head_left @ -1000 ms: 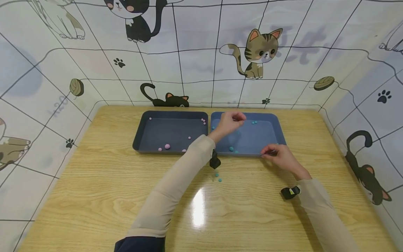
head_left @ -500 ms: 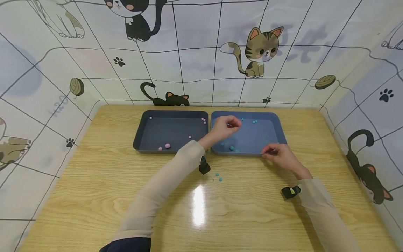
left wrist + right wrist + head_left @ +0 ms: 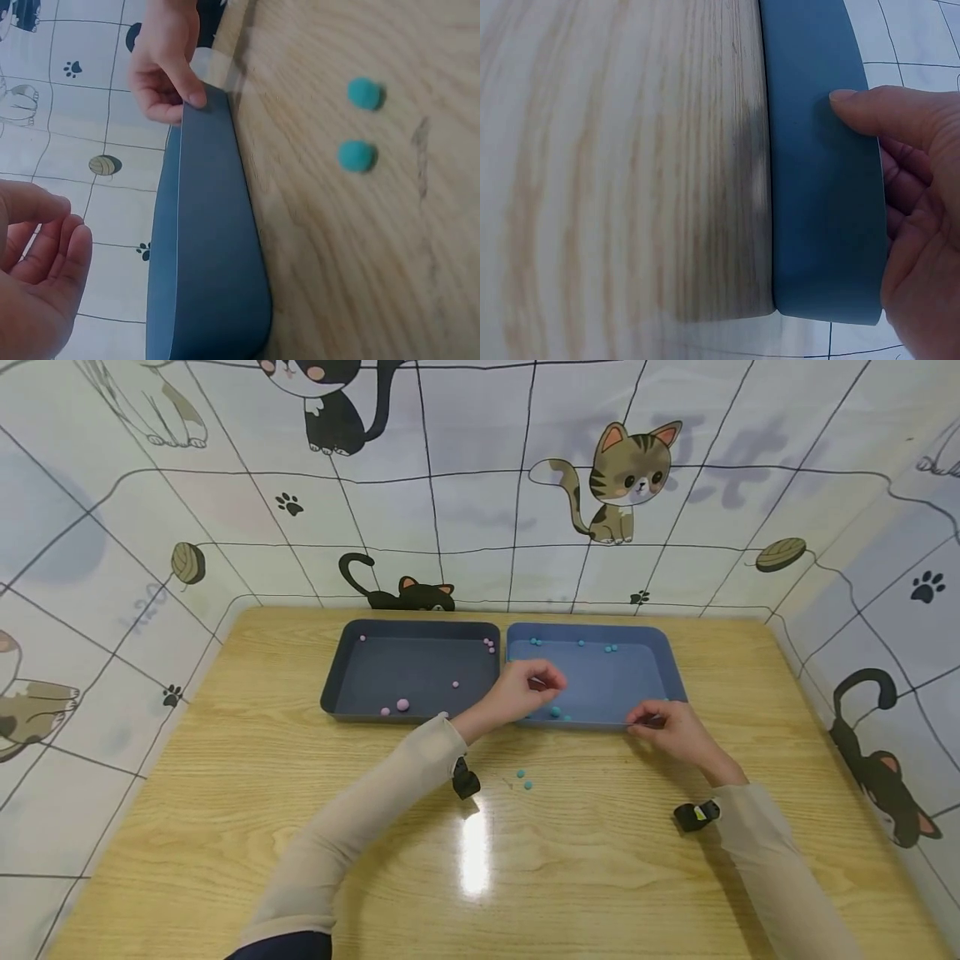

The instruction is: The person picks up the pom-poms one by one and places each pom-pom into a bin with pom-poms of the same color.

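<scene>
My right hand pinches the front wall of the blue tray near its right corner. In the right wrist view its thumb presses the outside of that wall, while the fingers are partly hidden behind it. Over the tray's left front part hovers my left hand, fingers loosely curved. No object shows between its thumb and fingertips in the left wrist view. Several small teal balls lie in the blue tray, including a larger ball. Two more, a nearer teal ball and a farther teal ball, lie on the table.
A dark grey tray stands directly left of the blue one. Several pink balls lie in it, the biggest pink ball near the front. Both trays sit toward the back of the wooden table, before a cat-patterned backdrop.
My left hand has moved back toward me and slightly left, from the rear of the blue tray to its front. Teal balls at the back left now show. The right hand keeps its hold.
</scene>
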Tool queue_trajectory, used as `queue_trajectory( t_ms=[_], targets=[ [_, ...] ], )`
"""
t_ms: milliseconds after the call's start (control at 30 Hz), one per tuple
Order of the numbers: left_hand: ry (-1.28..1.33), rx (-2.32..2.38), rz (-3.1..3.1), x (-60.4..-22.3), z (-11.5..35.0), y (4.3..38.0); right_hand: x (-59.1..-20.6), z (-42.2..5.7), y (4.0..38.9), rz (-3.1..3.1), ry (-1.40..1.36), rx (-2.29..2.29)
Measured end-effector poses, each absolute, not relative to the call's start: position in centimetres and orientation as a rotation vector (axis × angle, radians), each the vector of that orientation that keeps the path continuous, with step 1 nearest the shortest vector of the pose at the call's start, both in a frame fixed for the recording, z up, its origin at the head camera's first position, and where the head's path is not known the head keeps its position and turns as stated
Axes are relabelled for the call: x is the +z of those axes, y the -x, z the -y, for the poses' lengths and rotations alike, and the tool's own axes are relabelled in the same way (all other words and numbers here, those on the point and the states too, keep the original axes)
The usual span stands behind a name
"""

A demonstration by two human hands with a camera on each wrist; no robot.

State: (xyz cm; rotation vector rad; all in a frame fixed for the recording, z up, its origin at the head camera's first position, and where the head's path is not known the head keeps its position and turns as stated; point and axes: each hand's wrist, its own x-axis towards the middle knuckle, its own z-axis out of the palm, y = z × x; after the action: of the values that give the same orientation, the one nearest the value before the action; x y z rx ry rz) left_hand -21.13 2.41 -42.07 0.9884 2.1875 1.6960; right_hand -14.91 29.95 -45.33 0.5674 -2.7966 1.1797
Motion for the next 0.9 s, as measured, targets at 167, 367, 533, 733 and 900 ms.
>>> queue_trajectory(
  t_ms=[167,367,533,733,900],
  targets=[
    [-0.946,1.714,-2.125,-42.2,-2.1,20.4,-45.5,-30.2,15.1,2.795,-0.558,1.201],
    [-0.950,1.698,-2.102,-42.7,-1.6,19.4,-45.7,-30.1,15.1,2.796,-0.552,1.207],
    [-0.999,1.670,-2.108,-43.5,-0.8,18.5,-45.6,-30.0,15.0,2.800,-0.548,1.190],
    [-0.986,1.610,-2.105,-44.6,0.0,17.3,-44.6,-29.2,14.5,2.786,-0.559,1.160],
    [-0.955,1.566,-2.097,-45.7,0.5,16.4,-44.6,-29.2,14.6,2.784,-0.562,1.159]
  ],
)
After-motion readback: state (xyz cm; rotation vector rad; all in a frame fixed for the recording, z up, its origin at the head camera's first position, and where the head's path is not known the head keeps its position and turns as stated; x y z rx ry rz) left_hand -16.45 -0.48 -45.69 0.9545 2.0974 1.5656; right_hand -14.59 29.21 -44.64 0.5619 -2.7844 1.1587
